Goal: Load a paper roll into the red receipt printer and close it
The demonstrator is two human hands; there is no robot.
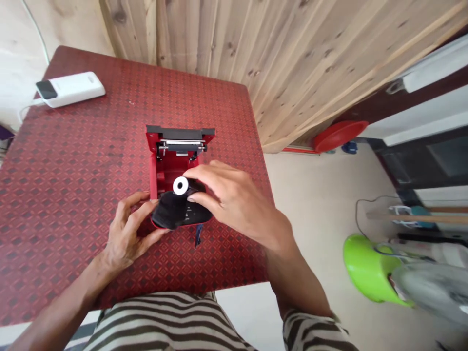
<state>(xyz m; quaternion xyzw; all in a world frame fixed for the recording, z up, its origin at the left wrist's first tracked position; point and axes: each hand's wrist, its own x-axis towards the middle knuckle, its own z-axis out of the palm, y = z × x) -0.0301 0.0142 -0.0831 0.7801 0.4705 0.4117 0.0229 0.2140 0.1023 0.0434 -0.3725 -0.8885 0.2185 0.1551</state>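
Note:
A small red and black printer (154,178) lies on the table with its lid (181,132) raised, showing a metal bar and roller on the lid's inner side. My right hand (234,200) pinches a small roll (180,185) between thumb and fingers, over the printer's opening. The roll's end is white with a dark core hole, and its side looks black. My left hand (127,226) grips the printer's near left corner, fingers at the side and thumb along the front edge. Black material (171,209) covers the printer's near part, and a dark strap (198,235) hangs from its front.
A white power bank (75,89) with a cable lies at the table's far left. The patterned red table (91,161) meets a wooden plank wall (204,44). On the floor at right are a green bucket (365,268) and a red round object (340,135).

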